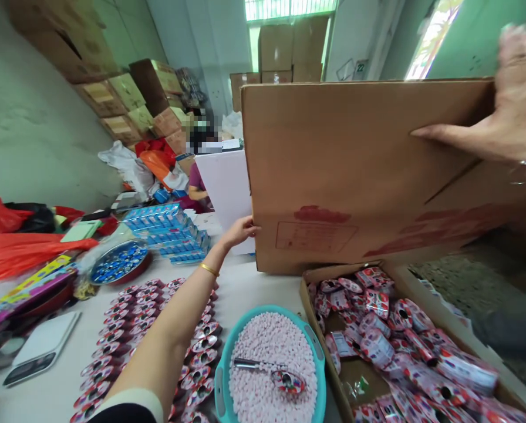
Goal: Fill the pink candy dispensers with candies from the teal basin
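Note:
A large brown cardboard box [346,170] is held up on its side above the table. My left hand [240,230] grips its lower left edge, fingers wrapped round the far side. At the upper right my right hand [505,111], a little blurred, clasps the box's top right corner with the thumb lying across its face. Below the raised box lies an open carton [309,294] holding many small red-and-white packets [377,329].
A teal basket [221,376] of small pink candies holds a metal scoop [269,371]. Rows of red-and-white packets [126,329] cover the table at left, beside a scale [43,346], a bowl of blue items [120,264] and blue boxes [166,229]. Another person sits beyond; cartons are stacked behind.

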`<state>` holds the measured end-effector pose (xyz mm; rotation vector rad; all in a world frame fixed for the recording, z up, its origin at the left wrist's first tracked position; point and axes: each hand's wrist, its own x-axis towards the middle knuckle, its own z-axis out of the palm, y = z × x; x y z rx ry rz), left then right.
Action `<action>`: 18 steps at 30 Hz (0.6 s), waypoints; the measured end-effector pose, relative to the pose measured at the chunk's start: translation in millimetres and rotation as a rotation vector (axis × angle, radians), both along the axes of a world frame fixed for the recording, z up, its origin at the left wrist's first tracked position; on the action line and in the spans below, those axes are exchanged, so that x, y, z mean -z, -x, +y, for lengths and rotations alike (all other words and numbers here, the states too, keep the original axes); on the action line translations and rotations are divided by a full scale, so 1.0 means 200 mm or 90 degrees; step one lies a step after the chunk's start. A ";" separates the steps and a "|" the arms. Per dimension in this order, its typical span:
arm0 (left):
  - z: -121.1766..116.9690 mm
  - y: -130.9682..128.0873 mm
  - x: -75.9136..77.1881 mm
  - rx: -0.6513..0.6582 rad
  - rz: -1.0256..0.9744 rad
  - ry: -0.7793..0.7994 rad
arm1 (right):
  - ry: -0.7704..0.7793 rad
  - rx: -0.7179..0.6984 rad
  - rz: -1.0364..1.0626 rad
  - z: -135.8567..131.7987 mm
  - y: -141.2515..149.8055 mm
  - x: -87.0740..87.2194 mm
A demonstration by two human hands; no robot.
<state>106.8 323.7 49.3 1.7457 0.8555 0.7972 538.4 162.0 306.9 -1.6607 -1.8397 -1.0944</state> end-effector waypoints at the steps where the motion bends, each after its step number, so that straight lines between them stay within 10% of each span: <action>1: 0.01 0.00 0.00 0.000 0.006 -0.009 | -0.010 -0.010 0.027 0.00 0.02 -0.01; 18: 0.05 0.20 0.17 -0.094 0.068 -0.012 | 0.065 0.021 0.039 0.04 0.32 -0.02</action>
